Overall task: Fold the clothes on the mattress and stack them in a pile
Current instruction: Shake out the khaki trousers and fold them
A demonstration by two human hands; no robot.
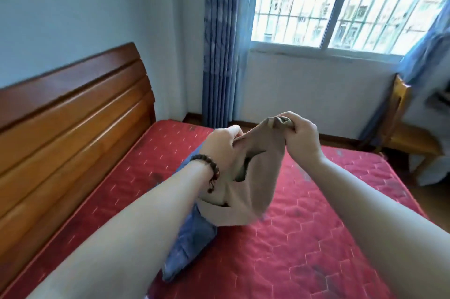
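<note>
Both hands hold up a tan cloth (255, 177) over the red mattress (316, 238). My right hand (302, 138) pinches one bunched top corner tight. My left hand (219, 148), with a bead band (209, 169) on its wrist, grips the other top edge, fingers curled in the cloth. Both my arms reach out in front, bare. The cloth hangs down and its bottom touches blue jeans (192, 245) lying on the mattress. I can see no words on the cloth.
</note>
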